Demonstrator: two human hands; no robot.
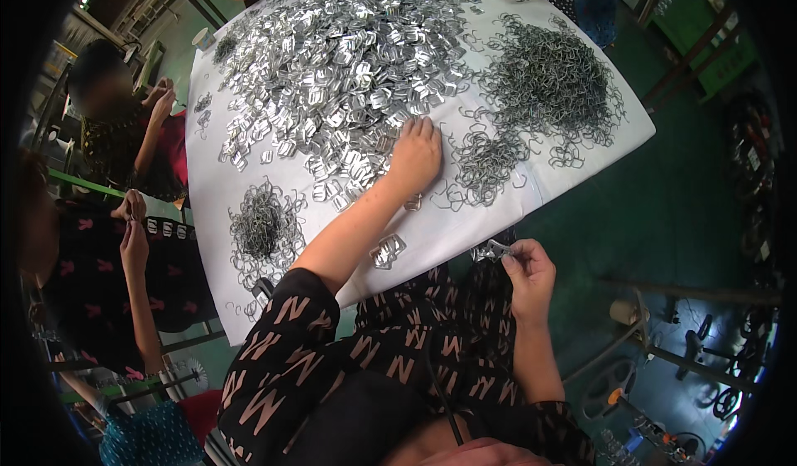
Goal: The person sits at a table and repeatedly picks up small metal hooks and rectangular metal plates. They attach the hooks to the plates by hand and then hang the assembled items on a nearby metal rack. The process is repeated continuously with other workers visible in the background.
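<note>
My left hand [417, 157] reaches across to the near right edge of a big heap of flat silver metal buckles [349, 67]. Its fingers are bent down and close together against the pieces, with their tips and anything under them hidden. Off the table's near edge, my right hand [531, 273] pinches a shiny metal buckle [491, 252] between thumb and fingers. A few loose buckles [387, 252] lie on the white tabletop below my left forearm.
Bent wire loops form a large pile [552, 80] at the right, a smaller pile [490, 163] before it and another [259, 223] at the near left of the white table [589, 154]. Other people work along the left and far sides. A paper cup [202, 39] stands at the far left.
</note>
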